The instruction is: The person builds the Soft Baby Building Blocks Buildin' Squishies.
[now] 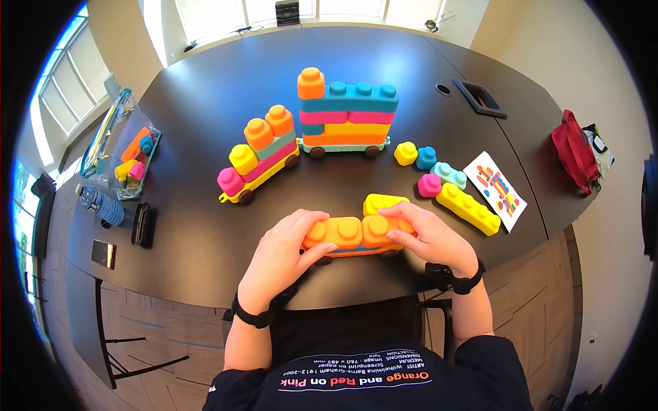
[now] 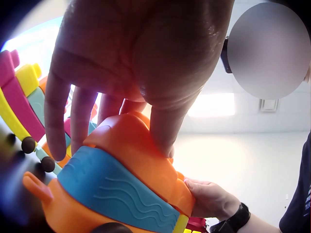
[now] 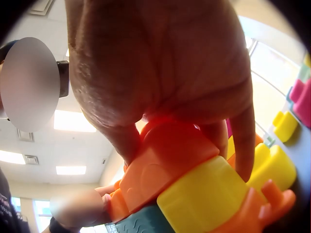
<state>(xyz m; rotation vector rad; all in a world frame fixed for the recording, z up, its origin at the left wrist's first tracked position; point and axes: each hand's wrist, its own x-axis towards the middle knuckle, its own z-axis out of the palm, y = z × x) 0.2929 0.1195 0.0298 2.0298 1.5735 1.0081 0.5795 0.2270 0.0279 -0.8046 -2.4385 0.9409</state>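
Near the table's front edge stands an orange wheeled base (image 2: 73, 211) carrying a blue block (image 2: 121, 189) and a yellow block (image 3: 204, 194). Two orange blocks (image 1: 334, 233) (image 1: 375, 231) lie side by side on top. My left hand (image 1: 284, 250) grips the left orange block, thumb on the near side and fingers on the far side. The right orange block is gripped by my right hand (image 1: 435, 240) in the same way. Just behind it is a loose yellow block (image 1: 384, 203), partly hidden by the right hand.
Two block-laden wagons (image 1: 269, 164) (image 1: 349, 129) stand farther back. To the right lie several loose blocks (image 1: 467, 209), a picture card (image 1: 495, 190) and a red bag (image 1: 574, 154). At left are a clear bag (image 1: 113, 161), bottle (image 1: 101, 205), black case (image 1: 142, 225) and phone (image 1: 103, 253).
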